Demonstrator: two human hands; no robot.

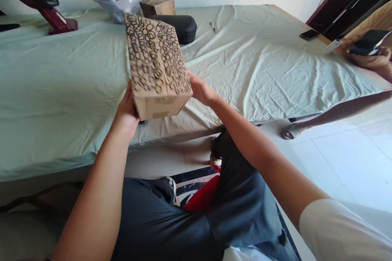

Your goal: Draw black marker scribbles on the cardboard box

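Head view: both hands are up on a cardboard box [157,65], lifted clear above the sheet [76,89] that covers the table. The left hand [127,110] clamps the near left edge, its fingers wrapped under and out of sight; the right hand [200,89] presses flat on the right side, fingers hidden behind the wall, so the box is pinched between the two palms. And look at that box: long, plain brown, its top face scrawled all over with black looping circles, edge to edge, while the near end face stays bare apart from a strip of tape. It tilts, far end raised and leaning away from the fingers. Just beyond the far end lies a black case [180,26], and beyond that a smaller brown carton [158,6] beside crumpled plastic [118,2]. Well off to the right of the right hand, another person's hand [375,59] holds a dark phone [369,40]; a second phone [309,34] lies flat on the sheet near it.
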